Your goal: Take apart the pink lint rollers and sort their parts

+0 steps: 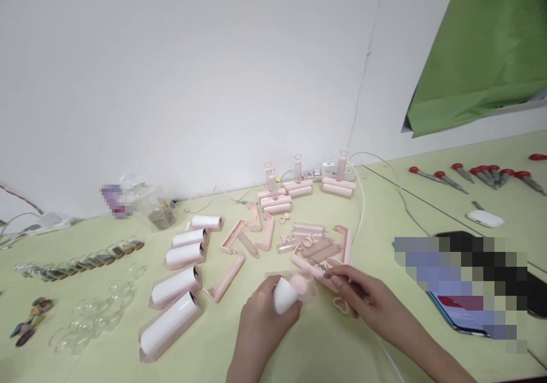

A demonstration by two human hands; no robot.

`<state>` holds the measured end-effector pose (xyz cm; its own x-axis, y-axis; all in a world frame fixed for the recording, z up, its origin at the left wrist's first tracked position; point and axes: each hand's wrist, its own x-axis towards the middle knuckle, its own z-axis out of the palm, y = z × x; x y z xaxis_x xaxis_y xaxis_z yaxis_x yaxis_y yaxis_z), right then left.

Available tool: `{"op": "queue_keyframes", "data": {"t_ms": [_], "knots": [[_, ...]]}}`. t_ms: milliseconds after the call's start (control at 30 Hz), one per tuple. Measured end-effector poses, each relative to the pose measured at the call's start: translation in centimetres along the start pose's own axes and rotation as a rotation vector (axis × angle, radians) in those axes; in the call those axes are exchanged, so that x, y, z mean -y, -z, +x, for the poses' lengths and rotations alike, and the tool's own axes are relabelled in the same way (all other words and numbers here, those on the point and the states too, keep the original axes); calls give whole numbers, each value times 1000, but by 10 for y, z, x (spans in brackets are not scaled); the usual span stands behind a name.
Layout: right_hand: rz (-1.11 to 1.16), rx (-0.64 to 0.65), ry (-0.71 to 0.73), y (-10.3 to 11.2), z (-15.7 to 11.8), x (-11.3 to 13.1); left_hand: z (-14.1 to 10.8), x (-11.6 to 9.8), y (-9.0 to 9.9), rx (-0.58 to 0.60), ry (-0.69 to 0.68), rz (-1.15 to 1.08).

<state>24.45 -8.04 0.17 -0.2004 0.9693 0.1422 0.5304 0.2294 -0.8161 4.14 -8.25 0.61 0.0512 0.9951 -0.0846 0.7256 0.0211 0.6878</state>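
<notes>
Near the table's front, my left hand (265, 313) is closed around a white roll (284, 296) with a pale pink round end and clear film about it. To its right, my right hand (356, 293) pinches a thin metal tool, partly hidden by the fingers, its tip by the roll's wrap. A pink heart-shaped loop (341, 305) lies beside the right fingers. Just beyond the hands are pink frame parts (265, 232) and translucent pink tubes (320, 249). Several white rolls in pink wrap (176, 286) stand in a row to the left.
Assembled pink rollers (338, 187) and a power strip (316, 175) are by the wall. Clear domes (92, 314) and a plastic bag (158, 209) sit left. At right are red-capped tools (453, 186), a white case (485, 219), a phone (459, 309) and a cable (363, 200).
</notes>
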Motion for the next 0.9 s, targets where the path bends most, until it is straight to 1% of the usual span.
{"op": "queue_keyframes", "data": {"t_ms": [100,167,233,267,333,433,500,567,600,633,667,700,767,800,833,867,900], "knots": [[224,-164,74,9,7,6,3,-3,-1,-58,-114,1],[353,-263,66,11,13,14,5,-7,-1,-108,-220,-2],[436,-315,69,10,19,24,7,-11,0,-133,-341,-22],[440,-305,88,8,22,28,8,-12,0,-131,-396,-43],[361,-200,139,2,28,34,11,-14,0,-110,-475,-96],[83,-19,198,-8,36,37,18,-11,-4,-72,-530,-178],[-56,82,199,-14,41,36,22,-7,-9,-53,-546,-224],[-60,167,195,-17,44,32,24,-2,-14,-41,-553,-245],[-18,182,207,-17,44,29,25,0,-15,-42,-552,-242],[41,160,225,-15,43,26,25,1,-15,-59,-539,-236],[112,93,237,-13,40,22,25,2,-14,-89,-516,-225],[195,-18,240,-8,37,19,25,3,-12,-118,-495,-206],[412,-312,216,6,29,14,25,2,-7,-152,-489,-121],[531,-454,197,16,25,12,26,1,-5,-142,-508,-49],[642,-548,171,25,22,11,28,0,-4,-116,-537,41],[738,-606,156,35,19,11,30,0,-5,-77,-567,139],[810,-615,142,44,17,11,33,0,-8,-34,-584,227]]}}
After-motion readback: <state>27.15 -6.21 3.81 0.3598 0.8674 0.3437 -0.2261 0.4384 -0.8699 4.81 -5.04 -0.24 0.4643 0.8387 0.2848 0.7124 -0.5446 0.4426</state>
